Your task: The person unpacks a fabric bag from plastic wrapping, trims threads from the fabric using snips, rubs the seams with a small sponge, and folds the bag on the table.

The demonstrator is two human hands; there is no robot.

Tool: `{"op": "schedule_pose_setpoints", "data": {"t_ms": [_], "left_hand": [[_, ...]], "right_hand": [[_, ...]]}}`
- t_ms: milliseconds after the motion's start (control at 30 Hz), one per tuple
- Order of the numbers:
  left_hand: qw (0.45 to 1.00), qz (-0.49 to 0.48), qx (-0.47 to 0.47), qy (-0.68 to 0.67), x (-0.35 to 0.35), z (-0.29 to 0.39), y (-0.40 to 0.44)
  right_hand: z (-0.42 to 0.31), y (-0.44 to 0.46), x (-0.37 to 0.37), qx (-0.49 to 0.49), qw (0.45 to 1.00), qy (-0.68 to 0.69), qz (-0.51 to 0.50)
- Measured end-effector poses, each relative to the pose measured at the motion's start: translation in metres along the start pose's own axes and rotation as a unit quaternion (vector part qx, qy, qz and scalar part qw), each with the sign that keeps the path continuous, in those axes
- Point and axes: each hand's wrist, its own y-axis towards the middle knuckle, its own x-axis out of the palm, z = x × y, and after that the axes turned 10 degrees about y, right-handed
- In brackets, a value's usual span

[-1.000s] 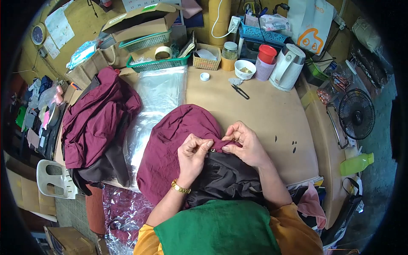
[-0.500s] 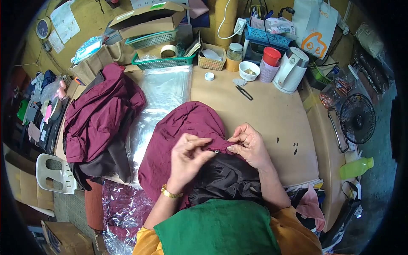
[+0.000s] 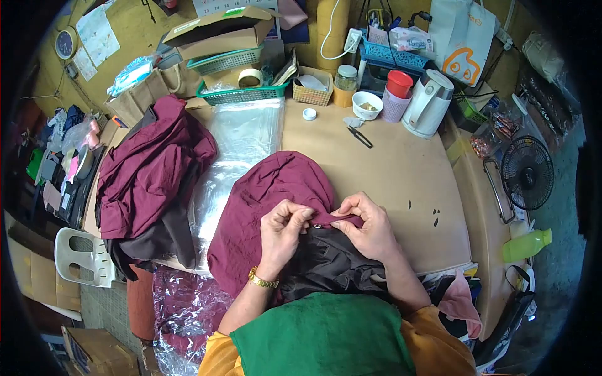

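- A loose maroon bundle (image 3: 150,169) lay at far left, beside clear plastic sheets (image 3: 246,128).
- The maroon-and-black cloth (image 3: 269,191) rested on the surface (image 3: 395,169), before the person.
- The left hand (image 3: 282,235) pinched its seam.
- The right hand (image 3: 369,230) gripped the maroon edge alongside; this seemed close seam work, the next move calling for taut fabric.
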Motion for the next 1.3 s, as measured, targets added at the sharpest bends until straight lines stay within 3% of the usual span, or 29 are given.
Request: {"op": "schedule_pose_setpoints", "data": {"t_ms": [100,167,267,300,367,400,433,467,500,567,633,700,800,833,900,933,967,1000,1067,1100,1167,1300], "left_hand": [[0.993,-0.001,-0.040,-0.114,-0.012,-0.006,-0.001],[0.992,-0.010,-0.046,-0.119,-0.018,-0.006,-0.002],[0.917,-0.070,-0.135,-0.369,-0.020,-0.003,-0.007],[0.917,-0.069,-0.135,-0.370,-0.021,-0.007,-0.009],[0.960,-0.117,-0.108,-0.230,-0.023,-0.020,-0.011],[0.985,-0.105,-0.102,-0.092,-0.022,-0.026,-0.011],[0.985,-0.103,-0.101,-0.091,-0.022,-0.025,-0.012],[0.993,-0.078,-0.079,0.051,-0.021,-0.023,-0.012],[0.979,-0.050,-0.056,0.191,-0.020,-0.022,-0.012],[0.973,-0.033,-0.039,0.225,-0.021,-0.017,-0.011],[0.887,-0.032,0.143,0.438,-0.026,-0.014,-0.006],[0.874,-0.051,0.142,0.463,-0.031,-0.004,0.001],[0.953,-0.156,0.048,0.256,-0.042,0.016,0.014],[0.952,-0.156,0.051,0.258,-0.043,0.018,0.016],[0.982,-0.172,0.053,0.048,-0.045,0.019,0.020],[0.981,-0.189,0.007,-0.045,-0.048,0.012,0.021],[0.981,-0.188,0.010,-0.043,-0.049,0.007,0.020],[0.968,-0.203,-0.046,-0.142,-0.050,0.003,0.019],[0.932,-0.214,-0.114,-0.268,-0.054,-0.005,0.015],[0.934,-0.211,-0.113,-0.267,-0.055,-0.010,0.013],[0.884,-0.218,-0.158,-0.382,-0.055,-0.021,0.010],[0.866,-0.173,-0.185,-0.431,-0.048,-0.014,0.003]], "right_hand": [[0.004,0.001,-0.001,0.003,1.000,0.028,0.013],[0.009,0.002,-0.001,-0.002,0.999,0.038,0.016],[0.026,0.011,-0.005,0.028,0.996,0.079,0.006],[0.037,0.018,-0.008,0.070,0.990,0.121,-0.004],[0.055,0.037,-0.018,0.135,0.979,0.155,-0.012],[0.055,0.047,-0.025,0.161,0.975,0.148,-0.038],[0.054,0.055,-0.031,0.186,0.970,0.141,-0.065],[0.054,0.058,-0.032,0.184,0.970,0.141,-0.067],[0.053,0.062,-0.033,0.185,0.966,0.148,-0.107],[0.049,0.067,-0.031,0.185,0.959,0.155,-0.151],[0.040,0.071,-0.025,0.160,0.965,0.129,-0.163],[0.040,0.074,-0.022,0.147,0.969,0.114,-0.164],[0.048,0.085,-0.028,0.142,0.968,0.128,-0.164],[0.055,0.091,-0.033,0.153,0.961,0.158,-0.167],[0.114,0.115,-0.046,0.121,0.968,0.163,-0.146],[0.140,0.124,-0.051,0.027,0.993,-0.112,-0.020],[0.160,0.130,-0.054,-0.069,0.918,-0.375,0.110],[0.175,0.132,-0.054,-0.073,0.918,-0.374,0.111],[0.193,0.134,-0.054,0.023,0.854,-0.489,0.178],[0.189,0.136,-0.056,0.021,0.855,-0.487,0.176],[0.181,0.140,-0.064,0.058,0.894,-0.435,0.091],[0.190,0.143,-0.068,0.035,0.898,-0.426,0.107]]}}
